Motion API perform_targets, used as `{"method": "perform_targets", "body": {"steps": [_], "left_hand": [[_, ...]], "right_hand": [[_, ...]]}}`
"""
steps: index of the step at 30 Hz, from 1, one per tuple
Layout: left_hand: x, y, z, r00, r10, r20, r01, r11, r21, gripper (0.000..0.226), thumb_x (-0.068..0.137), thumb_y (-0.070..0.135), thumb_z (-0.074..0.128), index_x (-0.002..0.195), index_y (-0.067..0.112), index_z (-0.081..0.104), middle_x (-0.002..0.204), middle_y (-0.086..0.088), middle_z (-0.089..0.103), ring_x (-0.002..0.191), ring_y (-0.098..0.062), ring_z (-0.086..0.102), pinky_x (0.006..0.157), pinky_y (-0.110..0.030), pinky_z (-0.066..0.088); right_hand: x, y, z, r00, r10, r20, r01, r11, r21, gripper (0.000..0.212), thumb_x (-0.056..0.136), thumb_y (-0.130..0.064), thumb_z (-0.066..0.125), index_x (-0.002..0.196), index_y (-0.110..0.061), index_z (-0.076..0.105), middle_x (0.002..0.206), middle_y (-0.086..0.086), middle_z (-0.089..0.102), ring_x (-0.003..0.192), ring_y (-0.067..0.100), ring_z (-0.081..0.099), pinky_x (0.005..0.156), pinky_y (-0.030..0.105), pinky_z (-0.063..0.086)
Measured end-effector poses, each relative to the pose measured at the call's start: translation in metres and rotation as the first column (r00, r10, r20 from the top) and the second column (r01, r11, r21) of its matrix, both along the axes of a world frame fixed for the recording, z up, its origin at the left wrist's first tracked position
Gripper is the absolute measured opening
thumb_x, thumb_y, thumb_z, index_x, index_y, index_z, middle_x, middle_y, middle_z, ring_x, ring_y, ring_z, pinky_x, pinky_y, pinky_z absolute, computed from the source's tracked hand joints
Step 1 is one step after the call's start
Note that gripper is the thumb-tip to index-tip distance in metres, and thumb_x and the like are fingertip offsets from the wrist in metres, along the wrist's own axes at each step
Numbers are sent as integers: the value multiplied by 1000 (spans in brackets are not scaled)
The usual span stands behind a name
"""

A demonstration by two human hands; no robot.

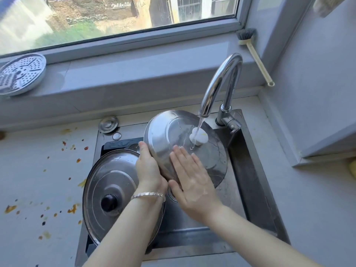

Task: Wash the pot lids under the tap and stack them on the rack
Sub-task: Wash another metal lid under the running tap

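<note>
Grey kitchen surface (28, 151) under a window, spattered with orange and brown food spots left of the sink (256, 170). Perforated steel plate (21, 74) sits on the sill at left, brush (252, 49) is propped in the right corner, small round cap (108, 124) lies behind the sink.

2 lids in the sink:
- The lid with black knob (111, 182) lies tilted at the left side, partly hidden by the left forearm, just beside the other.
- The lid with white knob (167, 132) is held tilted under the tap (221, 83); water lands on its knob.

Left hand (148, 168), bracelet (148, 195) at the wrist: grip closed round that lid's left rim, thumb on the front, fingers hidden behind.

Right hand (192, 182): grip open, fingers straight and flat on the lid's face below the knob.
</note>
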State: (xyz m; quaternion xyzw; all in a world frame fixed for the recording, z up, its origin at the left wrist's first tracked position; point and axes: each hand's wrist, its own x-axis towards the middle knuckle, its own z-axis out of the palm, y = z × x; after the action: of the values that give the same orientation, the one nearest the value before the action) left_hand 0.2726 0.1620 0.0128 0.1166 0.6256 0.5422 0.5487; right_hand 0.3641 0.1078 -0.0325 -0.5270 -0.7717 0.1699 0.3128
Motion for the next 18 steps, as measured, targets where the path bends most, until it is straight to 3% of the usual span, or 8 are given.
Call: {"method": "perform_targets", "body": {"steps": [3,6,8,12,14,18], "left_hand": [[0,-2,1,998,52,-22,-53,998,-44,45,96,46,37,99,11,64,99,-13,70,88,-25,68,81,-36,55],[1,1,5,996,86,-10,-87,996,-27,44,97,46,35,90,13,64,89,-7,71,72,-16,69,64,-26,56],[3,0,8,996,87,-7,-87,996,7,44,97,45,35,88,14,64,84,-4,71,64,-11,69,55,-21,54],[17,-18,15,995,52,-90,-52,999,6,39,98,40,38,81,13,61,75,0,66,58,-7,64,46,-13,51],[19,-22,16,994,53,-100,-54,998,-12,38,98,40,39,81,14,60,77,1,65,62,-7,64,52,-14,52],[-4,-11,11,978,168,-124,-178,981,-73,43,93,51,41,87,13,60,95,-4,68,88,-20,65,85,-34,53]], "right_hand": [[12,2,0,999,55,1,-55,998,-12,55,98,-44,20,138,-11,37,147,4,37,139,15,25,114,31,16],[11,14,9,998,69,-10,-69,997,-20,53,96,-40,31,136,-9,44,144,7,43,137,16,28,113,31,16],[8,26,20,998,55,2,-55,998,-29,58,92,-41,32,139,-9,40,148,8,37,140,18,24,114,32,14],[2,58,43,999,-35,17,39,967,-253,72,86,-49,19,148,-12,18,158,4,9,146,14,1,115,28,-4],[-4,57,43,999,-33,27,38,971,-237,73,86,-50,16,148,-10,18,158,6,8,146,15,1,113,23,-9],[-4,15,16,992,122,38,-119,990,-73,62,97,-45,16,143,-6,29,152,12,26,142,20,17,115,29,3]]}}
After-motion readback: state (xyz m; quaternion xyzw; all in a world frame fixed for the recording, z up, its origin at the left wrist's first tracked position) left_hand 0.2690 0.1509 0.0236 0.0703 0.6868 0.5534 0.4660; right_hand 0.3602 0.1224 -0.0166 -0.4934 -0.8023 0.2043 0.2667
